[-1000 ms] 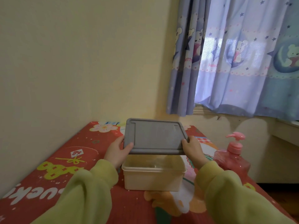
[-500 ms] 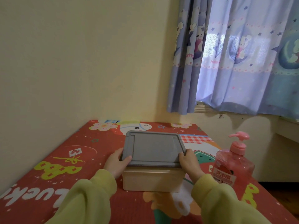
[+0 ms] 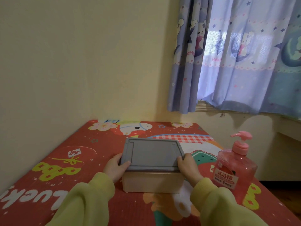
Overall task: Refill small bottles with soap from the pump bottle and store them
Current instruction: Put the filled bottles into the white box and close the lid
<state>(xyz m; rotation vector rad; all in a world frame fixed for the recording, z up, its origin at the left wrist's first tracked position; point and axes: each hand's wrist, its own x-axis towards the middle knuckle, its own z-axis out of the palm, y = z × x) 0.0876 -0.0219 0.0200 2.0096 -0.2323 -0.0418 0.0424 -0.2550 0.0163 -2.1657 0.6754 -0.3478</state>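
Note:
A cream plastic storage box (image 3: 152,183) stands on the red patterned table top (image 3: 68,160), with a grey lid (image 3: 154,154) lying flat on it. My left hand (image 3: 114,167) grips the lid's left edge, thumb on top. At the lid's right edge my right hand (image 3: 187,165) holds it the same way. A pink pump bottle of soap (image 3: 234,167) stands upright just right of the box, close to my right wrist. The box's inside is hidden by the lid, and no small bottles show.
A yellow wall runs along the table's left side and back. A blue cartoon curtain (image 3: 236,54) hangs over the window at the upper right. The table's right edge drops off beside the pump bottle, with dark floor (image 3: 286,198) below.
Both hands have lowered the grey lid from above the open box onto its rim; the box is now covered. The pump bottle has not moved.

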